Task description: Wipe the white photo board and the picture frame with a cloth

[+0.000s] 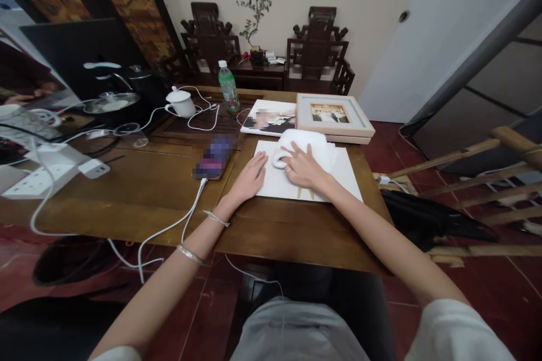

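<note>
A white panel (351, 176) lies flat near the table's right end, with narrow gold-coloured shapes along its lower edge. On its left edge rests my left hand (250, 174), open, fingers stretched out. My right hand (304, 166) presses a folded white cloth (296, 138) onto the panel; its fingers are partly spread over the cloth, and the cloth curls around beside them. Just behind lie a photo print (271, 117) and a light wooden picture frame (365, 124) with a photo in it, stacked on another frame.
A phone (214, 158) with a white cable lies left of my left hand. Beyond stand a green-labelled bottle (228, 87) and a white lidded cup (181, 103). Power strips (42, 177), a clear plastic cup (132, 134) and a monitor (76, 53) occupy the left. Wooden poles (461, 163) are at right.
</note>
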A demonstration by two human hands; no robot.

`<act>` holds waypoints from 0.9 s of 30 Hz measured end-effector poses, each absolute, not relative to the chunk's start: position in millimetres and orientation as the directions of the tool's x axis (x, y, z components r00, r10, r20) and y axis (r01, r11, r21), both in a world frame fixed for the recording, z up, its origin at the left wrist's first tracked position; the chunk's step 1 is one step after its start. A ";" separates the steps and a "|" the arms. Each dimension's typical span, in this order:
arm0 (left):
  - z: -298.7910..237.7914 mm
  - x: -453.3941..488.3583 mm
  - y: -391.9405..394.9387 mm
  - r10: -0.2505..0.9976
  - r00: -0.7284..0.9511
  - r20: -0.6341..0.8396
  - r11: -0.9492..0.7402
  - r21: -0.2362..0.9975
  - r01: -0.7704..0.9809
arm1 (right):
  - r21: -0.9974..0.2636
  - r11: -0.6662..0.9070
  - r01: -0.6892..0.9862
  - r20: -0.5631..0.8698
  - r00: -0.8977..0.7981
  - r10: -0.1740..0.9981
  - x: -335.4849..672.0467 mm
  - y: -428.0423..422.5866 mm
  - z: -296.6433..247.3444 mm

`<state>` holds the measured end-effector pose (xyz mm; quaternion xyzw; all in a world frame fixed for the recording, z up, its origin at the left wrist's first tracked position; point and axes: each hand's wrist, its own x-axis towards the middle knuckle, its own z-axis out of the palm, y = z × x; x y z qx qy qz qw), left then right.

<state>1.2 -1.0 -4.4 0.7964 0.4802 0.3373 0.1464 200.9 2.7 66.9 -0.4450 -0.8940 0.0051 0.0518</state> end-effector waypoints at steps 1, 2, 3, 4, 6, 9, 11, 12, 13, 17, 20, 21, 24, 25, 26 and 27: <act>-4.4 1.3 -1.1 0.863 0.315 0.395 -0.497 0.553 0.669 | -0.049 0.599 0.799 0.090 -0.594 0.800 198.0 2.6 66.4; -4.2 1.4 -1.4 0.863 0.318 0.392 -0.497 0.549 0.672 | -0.045 0.598 0.800 0.087 -0.593 0.800 196.1 -0.4 66.1; -3.8 1.7 -1.7 0.865 0.320 0.387 -0.495 0.545 0.677 | -0.045 0.601 0.798 0.082 -0.596 0.798 195.3 -6.2 65.9; -3.3 2.1 -2.2 0.866 0.322 0.382 -0.492 0.542 0.681 | -0.051 0.609 0.791 0.075 -0.605 0.793 195.4 -14.6 65.8; -2.2 3.0 -3.1 0.869 0.323 0.374 -0.487 0.536 0.689 | -0.071 0.638 0.767 0.055 -0.635 0.770 197.8 -38.0 65.9; -0.3 4.1 -4.2 0.870 0.325 0.370 -0.485 0.532 0.694 | -0.110 0.688 0.717 0.044 -0.688 0.724 204.1 -80.4 67.8; 0.8 4.5 -4.7 0.870 0.334 0.364 -0.487 0.526 0.697 | -0.143 0.723 0.676 0.033 -0.726 0.686 208.8 -104.3 71.2; 1.2 4.6 -4.9 0.869 0.339 0.361 -0.489 0.523 0.698 | -0.161 0.738 0.656 0.023 -0.745 0.667 211.3 -112.6 73.4; 1.6 4.7 -5.0 0.868 0.343 0.358 -0.490 0.520 0.699 | -0.178 0.750 0.637 0.012 -0.761 0.649 213.9 -117.9 75.7; 1.1 4.7 -4.7 0.869 0.342 0.358 -0.491 0.524 0.696 | -0.229 0.778 0.585 0.019 -0.796 0.605 224.4 -106.5 81.9; -0.5 5.1 -4.0 0.872 0.333 0.359 -0.485 0.535 0.692 | -0.223 0.764 0.606 0.046 -0.776 0.629 227.8 -72.8 81.1; -0.7 5.4 -3.9 0.872 0.327 0.364 -0.484 0.543 0.686 | -0.210 0.748 0.630 0.054 -0.756 0.652 226.8 -59.7 80.1; 1.7 6.8 -4.9 0.877 0.295 0.379 -0.475 0.588 0.655 | -0.159 0.671 0.724 0.070 -0.669 0.740 215.2 -23.4 76.5; 3.7 7.3 -5.8 0.882 0.279 0.379 -0.465 0.610 0.641 | -0.143 0.641 0.754 0.077 -0.637 0.767 208.6 -13.9 75.2; 6.3 7.8 -7.0 0.889 0.259 0.377 -0.451 0.634 0.628 | -0.129 0.613 0.779 0.085 -0.607 0.790 201.2 -6.4 73.7; 9.3 8.2 -8.5 0.898 0.233 0.373 -0.434 0.661 0.612 | -0.117 0.591 0.798 0.095 -0.583 0.807 193.2 -1.0 72.0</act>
